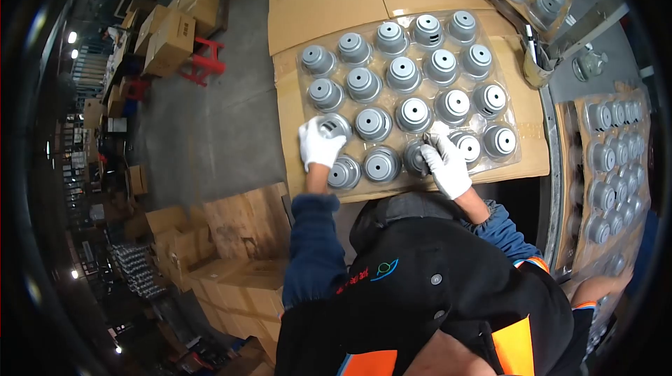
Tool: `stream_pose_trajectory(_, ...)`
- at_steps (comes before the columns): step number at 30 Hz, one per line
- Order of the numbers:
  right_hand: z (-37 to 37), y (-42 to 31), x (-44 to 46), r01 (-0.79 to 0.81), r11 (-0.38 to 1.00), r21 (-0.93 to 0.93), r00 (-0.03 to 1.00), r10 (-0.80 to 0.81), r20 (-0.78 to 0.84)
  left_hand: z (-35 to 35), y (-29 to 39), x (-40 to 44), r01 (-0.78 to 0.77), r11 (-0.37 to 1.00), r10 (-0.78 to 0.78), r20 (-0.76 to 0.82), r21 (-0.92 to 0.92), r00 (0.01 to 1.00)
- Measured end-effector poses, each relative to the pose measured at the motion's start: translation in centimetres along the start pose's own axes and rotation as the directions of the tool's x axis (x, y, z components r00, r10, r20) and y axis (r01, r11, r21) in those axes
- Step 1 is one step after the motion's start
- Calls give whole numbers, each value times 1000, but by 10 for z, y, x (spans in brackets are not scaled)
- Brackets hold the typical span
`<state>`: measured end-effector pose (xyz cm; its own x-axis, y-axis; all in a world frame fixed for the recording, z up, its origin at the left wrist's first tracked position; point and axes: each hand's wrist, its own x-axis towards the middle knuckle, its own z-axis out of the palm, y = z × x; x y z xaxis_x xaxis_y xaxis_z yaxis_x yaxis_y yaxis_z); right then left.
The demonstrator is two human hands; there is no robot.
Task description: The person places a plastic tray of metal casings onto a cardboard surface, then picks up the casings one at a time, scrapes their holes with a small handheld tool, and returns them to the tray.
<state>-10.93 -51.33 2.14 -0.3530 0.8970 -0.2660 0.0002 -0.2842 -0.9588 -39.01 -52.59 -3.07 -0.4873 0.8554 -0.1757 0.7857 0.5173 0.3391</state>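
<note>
Gloved hands at both sides of a cup tray

Farthest left, boxes (171,43) stand by a red stool (204,61). Next, the left hand (320,145) curls round a grey metal cup (334,126) at the left edge of the clear plastic tray (392,106), third row from the far side. The tray lies on cardboard (532,113), its cups in rows. Farther right, the right hand (448,166) has its fingers drawn narrow at a near-row cup (415,157); whether they grip it, I cannot tell. Beyond are a pen holder (537,70), more cups (602,158) and another person's arm (600,288).
</note>
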Motion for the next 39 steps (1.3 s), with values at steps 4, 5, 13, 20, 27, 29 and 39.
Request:
stream_pose_trajectory(4,25,-11,6,42,994,-98,999,-45,-23,-19,18,-50,-41,369,-150,-103,-929,983)
stream_pose_trajectory(5,31,-16,7,82,984,-155,996,-86,-24,-21,23,-62,1,251,-148,-37,-968,988)
stream_pose_trajectory(13,47,-30,3,118,992,39,993,-118,9,-45,87,-120,39,64,-118,31,-997,993)
stream_pose_trajectory(20,26,-55,-16,153,988,16,988,-153,15,-57,116,-143,-15,25,-93,-17,-1000,996)
stream_pose_trajectory(27,12,-67,-29,159,975,-157,985,-167,-38,-57,129,-153,44,-53,-70,48,-998,996)
stream_pose_trajectory(29,8,-66,-29,207,963,-174,977,-214,-21,-59,132,-153,71,-59,-61,75,-996,995)
stream_pose_trajectory(39,-9,-38,-24,264,903,-339,954,-296,-44,-37,26,-43,-92,963,4,-328,-255,945)
